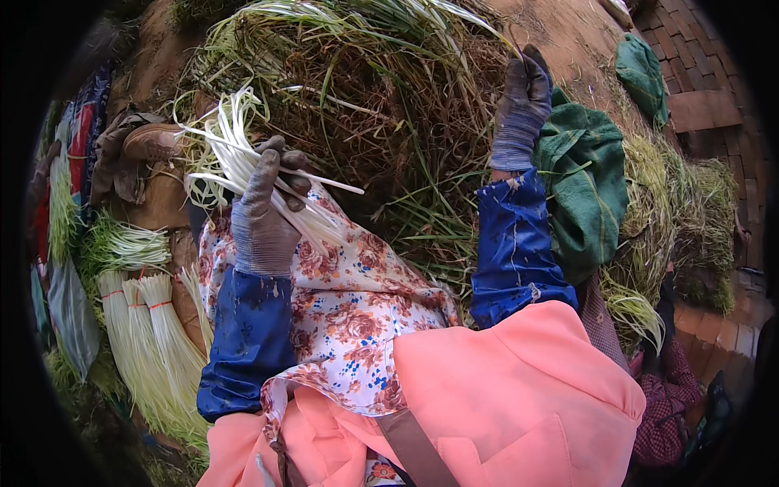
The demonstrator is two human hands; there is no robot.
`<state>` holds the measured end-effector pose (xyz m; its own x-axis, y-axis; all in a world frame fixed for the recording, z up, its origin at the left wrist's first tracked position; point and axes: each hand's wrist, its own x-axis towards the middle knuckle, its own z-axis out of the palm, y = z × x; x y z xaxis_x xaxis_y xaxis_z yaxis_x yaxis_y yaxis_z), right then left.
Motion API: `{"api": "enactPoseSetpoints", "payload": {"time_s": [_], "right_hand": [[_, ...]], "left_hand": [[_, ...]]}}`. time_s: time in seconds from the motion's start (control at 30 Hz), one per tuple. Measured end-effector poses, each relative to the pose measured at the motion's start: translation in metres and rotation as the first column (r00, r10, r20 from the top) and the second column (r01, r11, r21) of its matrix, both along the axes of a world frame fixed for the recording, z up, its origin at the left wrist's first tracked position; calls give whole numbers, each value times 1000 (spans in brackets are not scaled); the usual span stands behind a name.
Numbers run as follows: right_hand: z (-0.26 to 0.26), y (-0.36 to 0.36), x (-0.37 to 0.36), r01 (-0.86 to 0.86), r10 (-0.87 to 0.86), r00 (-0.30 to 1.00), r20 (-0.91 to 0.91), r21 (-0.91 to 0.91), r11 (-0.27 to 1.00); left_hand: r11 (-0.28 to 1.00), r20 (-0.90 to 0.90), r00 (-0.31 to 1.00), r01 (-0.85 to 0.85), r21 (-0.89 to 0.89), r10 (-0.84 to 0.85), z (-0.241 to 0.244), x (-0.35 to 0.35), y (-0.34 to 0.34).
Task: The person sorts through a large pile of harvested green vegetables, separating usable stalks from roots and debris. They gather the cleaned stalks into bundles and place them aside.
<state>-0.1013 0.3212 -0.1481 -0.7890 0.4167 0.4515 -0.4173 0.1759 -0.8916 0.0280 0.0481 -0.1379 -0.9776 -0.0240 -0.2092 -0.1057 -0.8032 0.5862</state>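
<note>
My left hand (265, 210), in a soiled grey knit glove, grips a bunch of thin white vegetable stalks (234, 146) above the floral apron (359, 292) on my lap. Their pale ends stick out on both sides of the fingers. Farther out, my right hand (520, 100), gloved alike, pinches the end of a pale stalk (475, 21) that reaches up and left toward the heap. Between and beyond both hands lies that heap of green-leaved stalks and brown, dry, root-like strands (389, 109). Whether the right fingers hold more than one stalk cannot be made out.
Pale stalk bundles tied with red bands (164, 322) lie at left, below a looser bunch (137, 246). A shoe (152, 143) shows nearby. Right of me are a green cloth sack (584, 189), a plant pile (645, 201) and another person in checked clothing (663, 395).
</note>
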Motion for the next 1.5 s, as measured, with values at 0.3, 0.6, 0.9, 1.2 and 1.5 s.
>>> {"api": "enactPoseSetpoints", "payload": {"time_s": [0.3,0.6,0.9,1.2,1.5], "right_hand": [[-57,-36,82,-277,315,875,367,-151,949],[-57,-34,117,-532,602,391,697,-363,765],[-39,-34,-35,-504,311,768,560,228,833],[-4,-79,94,-579,622,467,629,-314,752],[-29,-48,133,-627,621,714,322,-101,773]], "left_hand": [[979,71,983,162,122,-171,-19,-28,31],[963,396,892,262,-60,-218,-51,-49,88],[930,225,925,341,-134,-307,-46,11,62],[951,209,973,154,-270,-99,-34,18,67],[989,276,958,113,-97,-82,-38,-3,56]]}}
